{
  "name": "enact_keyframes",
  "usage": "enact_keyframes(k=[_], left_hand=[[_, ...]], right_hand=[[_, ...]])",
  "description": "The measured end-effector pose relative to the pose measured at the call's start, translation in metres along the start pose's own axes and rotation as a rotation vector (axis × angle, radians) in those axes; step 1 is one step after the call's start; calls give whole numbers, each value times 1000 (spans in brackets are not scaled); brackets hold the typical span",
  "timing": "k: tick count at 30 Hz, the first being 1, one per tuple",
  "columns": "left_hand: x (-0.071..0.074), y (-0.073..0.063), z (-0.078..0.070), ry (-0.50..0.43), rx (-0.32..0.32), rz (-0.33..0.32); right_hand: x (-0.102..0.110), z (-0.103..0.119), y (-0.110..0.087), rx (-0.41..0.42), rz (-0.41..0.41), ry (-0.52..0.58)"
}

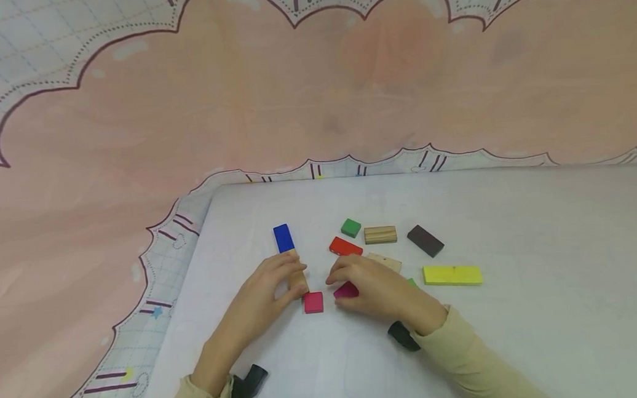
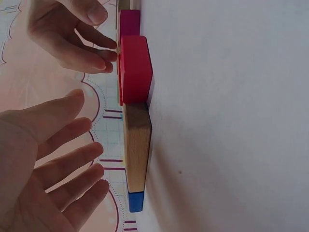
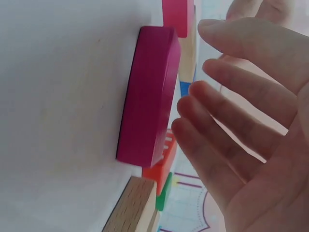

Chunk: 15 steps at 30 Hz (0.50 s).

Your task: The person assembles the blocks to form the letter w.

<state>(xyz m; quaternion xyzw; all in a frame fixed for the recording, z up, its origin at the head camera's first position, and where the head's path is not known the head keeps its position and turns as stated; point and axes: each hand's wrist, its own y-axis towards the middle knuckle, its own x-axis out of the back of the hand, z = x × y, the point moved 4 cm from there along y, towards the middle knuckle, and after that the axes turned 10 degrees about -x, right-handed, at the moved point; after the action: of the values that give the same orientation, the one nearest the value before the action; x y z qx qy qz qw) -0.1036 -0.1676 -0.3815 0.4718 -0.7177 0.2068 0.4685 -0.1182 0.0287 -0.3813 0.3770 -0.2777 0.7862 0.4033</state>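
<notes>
A blue block [image 1: 283, 238], a plain wooden block [image 2: 137, 150] and a pinkish-red square block [image 1: 313, 303] form a line on the white table. Over the wooden one hovers my left hand [image 1: 263, 287], its fingers spread and relaxed, partly covering it in the head view. To the right, a magenta block [image 3: 147, 96] lies flat, apart from the pinkish-red one. My right hand [image 1: 379, 287] is beside and above it, fingers loosely extended. In the right wrist view a gap shows between those fingertips and the magenta block.
Around the right hand lie a red block [image 1: 346, 246], a green one [image 1: 351, 227], a striped wooden one [image 1: 380, 235], a pale wooden one [image 1: 385, 261], a dark block [image 1: 425, 241] and a long yellow block [image 1: 452, 275]. A patterned curtain [image 1: 311, 101] hangs behind the table [image 1: 570, 305].
</notes>
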Motion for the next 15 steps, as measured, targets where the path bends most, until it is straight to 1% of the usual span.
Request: enact_keyframes(k=[4, 7, 15], left_hand=[[-1, -2, -5, 6, -6, 5], [-4, -4, -7, 19, -7, 17], [-11, -8, -8, 41, 8, 70]], right_hand=[[1, -3, -3, -23, -24, -20], [2, -5, -5, -25, -45, -29], [2, -10, -9, -23, -98, -64]])
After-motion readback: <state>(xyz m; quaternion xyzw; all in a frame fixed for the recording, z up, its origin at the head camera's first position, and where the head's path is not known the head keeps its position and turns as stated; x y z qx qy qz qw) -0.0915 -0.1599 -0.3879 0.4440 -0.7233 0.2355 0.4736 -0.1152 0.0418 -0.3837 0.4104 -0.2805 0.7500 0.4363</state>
